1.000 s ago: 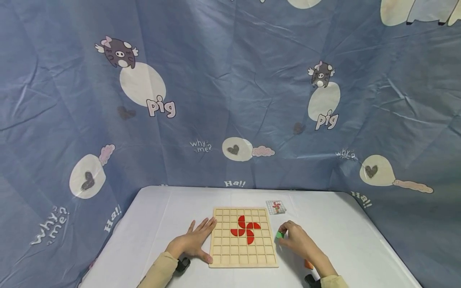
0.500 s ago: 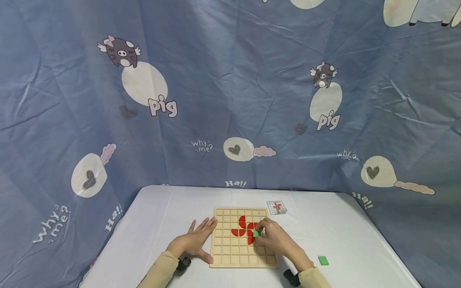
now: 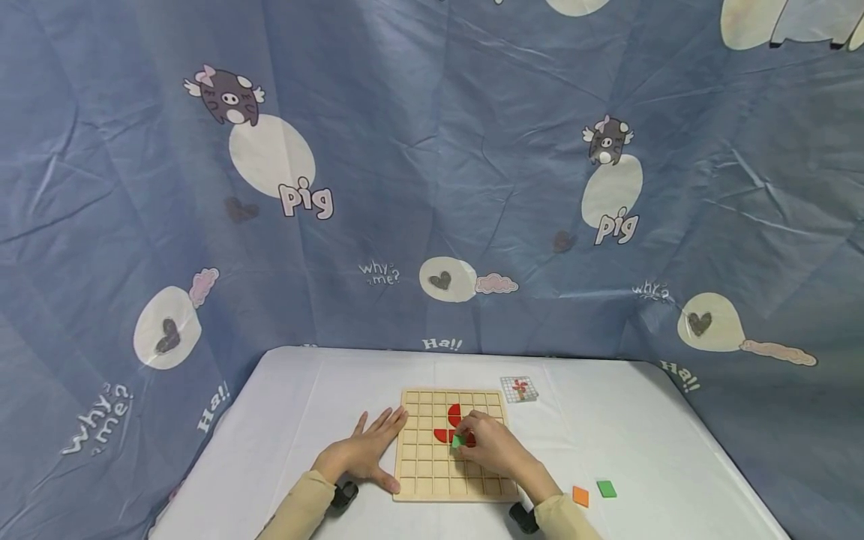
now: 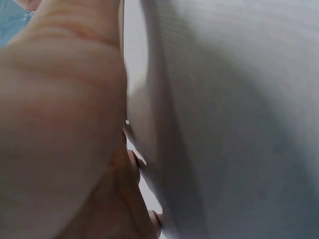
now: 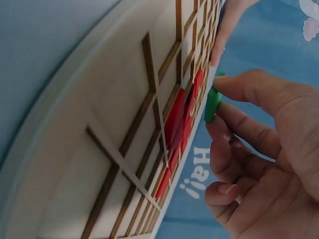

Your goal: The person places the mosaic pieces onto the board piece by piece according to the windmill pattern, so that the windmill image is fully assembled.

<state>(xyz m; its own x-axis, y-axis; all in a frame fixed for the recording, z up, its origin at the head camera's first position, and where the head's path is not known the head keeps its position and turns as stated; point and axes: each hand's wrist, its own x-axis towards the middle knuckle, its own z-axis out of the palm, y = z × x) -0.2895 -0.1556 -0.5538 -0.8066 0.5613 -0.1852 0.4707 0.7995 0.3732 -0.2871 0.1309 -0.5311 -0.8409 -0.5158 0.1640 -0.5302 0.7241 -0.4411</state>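
Note:
My right hand (image 3: 491, 446) pinches a green square tile (image 5: 213, 103) between thumb and fingers, close over the middle of a wooden grid board (image 3: 421, 481). In the right wrist view the tile stands tilted, above the board's surface. Several red quarter-round pieces (image 3: 454, 412) lie in the middle cells, partly hidden behind the right hand in the head view. My left hand (image 3: 361, 455) lies spread at the board's left edge, fingertips by the upper corner and thumb by the lower one. The left wrist view holds mostly skin and white cloth.
An orange tile (image 3: 580, 496) and a second green tile (image 3: 606, 489) lie on the white table (image 3: 675, 450), right of the board. A small stack of pattern cards (image 3: 518, 388) with a red pinwheel sits by the board's upper right corner. A blue printed curtain (image 3: 472, 225) hangs behind.
My right hand has carried the green tile leftward from beside the board to over its middle. The orange and second green tiles on the table have come into full view. The left hand stays put.

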